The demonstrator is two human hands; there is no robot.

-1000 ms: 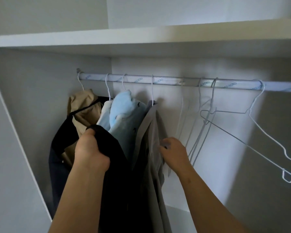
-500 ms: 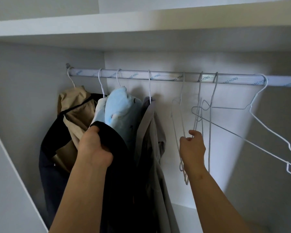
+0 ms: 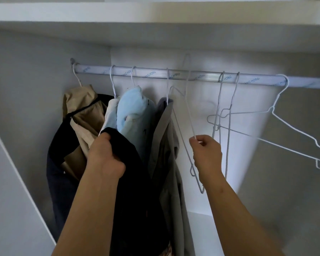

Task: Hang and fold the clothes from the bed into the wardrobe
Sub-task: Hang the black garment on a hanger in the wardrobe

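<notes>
The left hand (image 3: 105, 156) has its grip closed round a dark garment (image 3: 137, 182). The right hand (image 3: 208, 154) pinches a wire hanger (image 3: 189, 119), its hook above the rail (image 3: 201, 75), between hung clothes (image 3: 133, 111) and empty hangers (image 3: 218, 124).

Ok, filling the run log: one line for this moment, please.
stage: fetching hanger | left hand: grips dark garment | right hand: pinches wire hanger, hook above rail

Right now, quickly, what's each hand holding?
Left hand: grips a dark garment.
Right hand: pinches a white wire hanger, its hook above the rod.
</notes>
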